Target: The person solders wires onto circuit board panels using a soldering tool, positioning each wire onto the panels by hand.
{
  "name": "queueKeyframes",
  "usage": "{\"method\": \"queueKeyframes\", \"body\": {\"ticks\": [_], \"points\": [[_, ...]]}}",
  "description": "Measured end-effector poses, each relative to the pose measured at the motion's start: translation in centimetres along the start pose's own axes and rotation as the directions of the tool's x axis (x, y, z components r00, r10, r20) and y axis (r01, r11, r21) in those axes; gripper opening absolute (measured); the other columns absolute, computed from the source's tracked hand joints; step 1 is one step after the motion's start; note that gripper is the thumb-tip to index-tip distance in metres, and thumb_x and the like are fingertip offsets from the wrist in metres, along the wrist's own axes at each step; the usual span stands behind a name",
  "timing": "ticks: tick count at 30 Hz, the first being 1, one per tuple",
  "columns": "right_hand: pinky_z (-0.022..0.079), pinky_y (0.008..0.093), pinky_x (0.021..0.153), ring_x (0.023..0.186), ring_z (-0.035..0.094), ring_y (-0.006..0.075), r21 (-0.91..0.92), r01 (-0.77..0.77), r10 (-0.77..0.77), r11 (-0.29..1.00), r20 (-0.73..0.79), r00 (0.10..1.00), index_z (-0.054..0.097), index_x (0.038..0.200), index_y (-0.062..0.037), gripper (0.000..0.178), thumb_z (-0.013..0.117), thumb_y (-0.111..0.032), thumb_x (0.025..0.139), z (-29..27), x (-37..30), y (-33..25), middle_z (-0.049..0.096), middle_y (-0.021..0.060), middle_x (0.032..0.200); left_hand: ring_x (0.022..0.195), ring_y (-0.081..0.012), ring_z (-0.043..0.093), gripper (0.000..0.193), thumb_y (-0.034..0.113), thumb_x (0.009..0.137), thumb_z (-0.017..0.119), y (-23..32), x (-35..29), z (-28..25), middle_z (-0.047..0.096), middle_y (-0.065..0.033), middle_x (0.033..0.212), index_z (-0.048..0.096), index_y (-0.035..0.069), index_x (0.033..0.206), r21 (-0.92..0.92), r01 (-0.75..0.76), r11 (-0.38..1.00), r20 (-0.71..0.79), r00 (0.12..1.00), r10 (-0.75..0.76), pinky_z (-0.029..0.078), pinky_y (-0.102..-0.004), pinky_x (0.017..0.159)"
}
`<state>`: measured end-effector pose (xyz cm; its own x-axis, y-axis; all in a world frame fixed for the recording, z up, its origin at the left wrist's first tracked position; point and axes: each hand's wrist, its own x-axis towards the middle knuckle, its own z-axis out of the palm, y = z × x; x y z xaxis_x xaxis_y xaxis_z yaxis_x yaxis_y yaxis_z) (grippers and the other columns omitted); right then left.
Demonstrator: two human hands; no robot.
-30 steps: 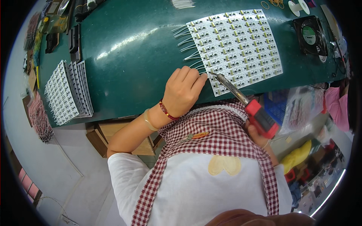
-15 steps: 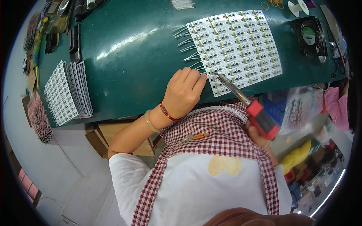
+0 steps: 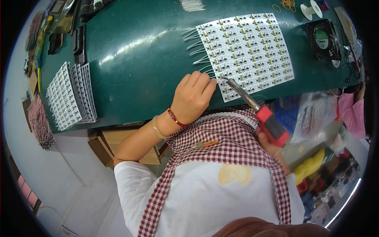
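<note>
A white panel of circuit boards (image 3: pixel 272 53) lies on the green table, with thin white wires (image 3: pixel 197 51) sticking out from its left edge. At the lower part of that edge my left hand (image 3: pixel 193 94) is closed in a pinch. A white wire seems to run into its fingertips, which are mostly hidden by the hand. My right hand (image 3: pixel 269 145) is wrapped round the red and black handle of a soldering iron (image 3: pixel 272 125). The iron slants up and left, its tip at the panel beside my left fingertips.
Stacked panels (image 3: pixel 71 94) stand at the table's left edge, near a hanging bundle of pinkish wires (image 3: pixel 40 124). A black fan (image 3: pixel 321 39), a white spool (image 3: pixel 311 10) and rubber bands (image 3: pixel 288 5) sit at the right. More white wires (image 3: pixel 192 4) lie at the back.
The soldering iron's handle has shifted slightly left, its tip staying at the panel's edge. My left hand has hardly moved.
</note>
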<state>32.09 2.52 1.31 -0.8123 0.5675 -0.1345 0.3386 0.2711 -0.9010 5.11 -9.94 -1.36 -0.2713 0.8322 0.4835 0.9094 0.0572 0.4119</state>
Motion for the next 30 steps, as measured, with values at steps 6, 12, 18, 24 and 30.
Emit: {"method": "queueKeyframes", "body": {"ticks": [6,12,18,24,30], "points": [[0.048,0.0304,0.055,0.062,0.062,0.0211,0.034,-0.002,0.002,0.999,0.005,1.000,0.066,0.091,-0.0021,0.023,0.070,-0.021,0.079,-0.1,0.0,0.0,0.063,0.0080,0.078,0.064,-0.0223,0.049,0.019,-0.004,0.065,0.067,0.0,0.0,0.0,0.049,-0.0063,0.072,0.065,0.001,0.084,-0.017,0.009,1.000,0.000,1.000,-0.009,0.040,-0.0335,0.056],[0.048,0.0302,0.056,0.062,0.062,0.0219,-0.063,0.047,-0.045,0.997,0.022,0.999,0.066,0.092,-0.0016,0.024,0.070,-0.020,0.078,0.2,0.7,-0.6,0.063,0.0086,0.079,0.064,-0.0226,0.050,0.020,-0.005,0.066,0.067,0.0,0.0,0.2,0.050,-0.0065,0.072,0.065,0.000,0.085,-0.028,0.015,0.999,-0.012,1.000,-0.015,0.041,-0.0338,0.056],[0.048,0.0300,0.058,0.062,0.062,0.0222,0.011,0.005,-0.005,1.000,-0.019,1.000,0.066,0.090,-0.0016,0.022,0.070,-0.020,0.080,-0.6,-1.3,1.3,0.064,0.0086,0.079,0.065,-0.0215,0.050,0.018,-0.003,0.067,0.067,0.1,0.0,-0.1,0.051,-0.0050,0.073,0.065,0.002,0.084,0.011,0.016,1.000,0.004,1.000,-0.016,0.040,-0.0328,0.056],[0.047,0.0284,0.058,0.061,0.060,0.0175,0.189,-0.122,0.131,0.974,-0.037,0.991,0.065,0.084,-0.0015,0.023,0.068,-0.025,0.084,-0.5,-1.0,0.1,0.063,0.0058,0.071,0.067,-0.0202,0.051,0.016,0.000,0.068,0.069,0.4,-0.1,0.0,0.052,-0.0028,0.075,0.064,0.006,0.082,0.091,0.065,0.994,0.032,0.997,-0.068,0.038,-0.0318,0.057],[0.041,0.0256,0.055,0.059,0.053,0.0122,0.252,-0.188,0.193,0.949,0.004,0.981,0.057,0.099,0.0012,0.039,0.065,-0.035,0.086,-0.5,-1.7,0.7,0.058,0.0034,0.070,0.069,-0.0206,0.052,0.017,0.000,0.067,0.070,0.5,-0.2,-0.2,0.053,-0.0026,0.076,0.064,0.007,0.081,0.038,0.158,0.987,-0.003,0.987,-0.158,0.039,-0.0325,0.058]]}}
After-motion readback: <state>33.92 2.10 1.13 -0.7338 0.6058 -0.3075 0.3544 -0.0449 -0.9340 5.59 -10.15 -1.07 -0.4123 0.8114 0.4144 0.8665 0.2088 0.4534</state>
